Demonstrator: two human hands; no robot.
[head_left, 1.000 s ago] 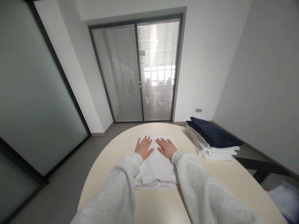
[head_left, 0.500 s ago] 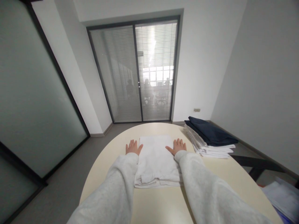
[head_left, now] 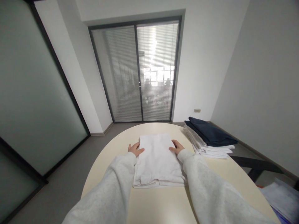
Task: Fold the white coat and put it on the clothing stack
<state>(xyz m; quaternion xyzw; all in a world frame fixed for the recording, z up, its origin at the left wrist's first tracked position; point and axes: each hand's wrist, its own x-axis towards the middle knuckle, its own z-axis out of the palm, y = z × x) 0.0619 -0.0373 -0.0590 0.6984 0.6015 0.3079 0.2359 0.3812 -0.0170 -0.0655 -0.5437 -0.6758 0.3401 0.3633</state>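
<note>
A folded white garment (head_left: 157,160) lies on the round table in front of me, its layered near edge towards me. My left hand (head_left: 135,149) is at its left edge, thumb on top and fingers curled at the side. On the opposite edge, my right hand (head_left: 177,147) holds it the same way, thumb over the cloth and fingertips bent down against the side. Both hands are closed on the far half of the garment. Some fingertips are hidden by the cloth.
The cream table (head_left: 154,205) has a rounded far edge. At its right stands a stack of folded white clothes (head_left: 216,151) with a dark navy garment (head_left: 207,132) on top. More white cloth (head_left: 283,196) lies lower down at the right, beside a dark bar (head_left: 254,163).
My hands were spread flat beside and on the garment; now their fingers have drawn in and curled at its side edges. The garment has shifted slightly, and its right side sits further right.
</note>
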